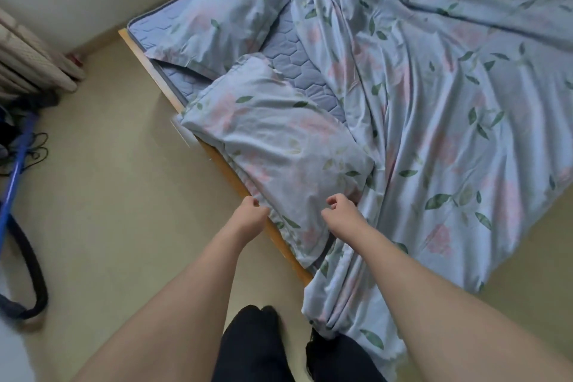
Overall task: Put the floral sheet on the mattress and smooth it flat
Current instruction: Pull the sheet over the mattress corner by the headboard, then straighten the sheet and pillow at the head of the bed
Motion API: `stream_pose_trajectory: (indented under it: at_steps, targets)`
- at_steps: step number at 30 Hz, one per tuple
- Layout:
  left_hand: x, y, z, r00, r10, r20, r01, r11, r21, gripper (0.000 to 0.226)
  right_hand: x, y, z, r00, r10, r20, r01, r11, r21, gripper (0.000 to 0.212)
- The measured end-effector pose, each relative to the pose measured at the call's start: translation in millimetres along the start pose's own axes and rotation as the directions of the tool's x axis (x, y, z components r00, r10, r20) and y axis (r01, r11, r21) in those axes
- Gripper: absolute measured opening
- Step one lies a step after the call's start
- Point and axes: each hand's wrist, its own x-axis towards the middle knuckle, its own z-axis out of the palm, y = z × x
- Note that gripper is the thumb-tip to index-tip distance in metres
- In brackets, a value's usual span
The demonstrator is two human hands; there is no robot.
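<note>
Hands are hovering over the near pillow [279,158]: left hand [249,211] and right hand [339,206] both curled, pinching nothing visible. Floral sheet [449,121] is lying rumpled beyond the right hand, across the mattress [307,68].

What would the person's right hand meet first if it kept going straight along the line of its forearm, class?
Probably the near floral pillow. The right hand points up the bed, fingers curled at that pillow's lower edge beside the rumpled floral sheet. Depth is unclear from one view, so contact may already exist.
</note>
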Motion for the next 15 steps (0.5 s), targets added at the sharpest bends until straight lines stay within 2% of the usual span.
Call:
stream_pose_trajectory:
  at_steps: [3,7,9,12,15]
  targets:
    - [45,24,-9,0.985,-0.145,0.089,0.160,0.969,-0.187,0.047,51,-26,-24,0.999,0.028,-0.035,-0.028,1.000,-0.012,0.049]
    - [141,50,-6,0.918,-0.327,0.225,0.395,0.811,-0.432,0.069,147,-49,-33,0.998,0.033,-0.060,-0.037,0.997,-0.063,0.060]
    - [192,61,1,0.877,-0.377,0.297,0.478,0.737,-0.477,0.077,200,-51,-29,0.999,-0.004,-0.052,-0.003,0.992,-0.127,0.069]
    - [267,64,20,0.828,-0.444,0.343,0.561,0.651,-0.512,0.113,266,-43,-13,0.998,-0.039,-0.045,0.022,0.945,-0.326,0.089]
    - [384,3,73,0.783,-0.578,0.229,0.603,0.617,-0.505,0.155,323,-27,24,0.998,0.030,-0.062,-0.056,0.880,-0.471,0.106]
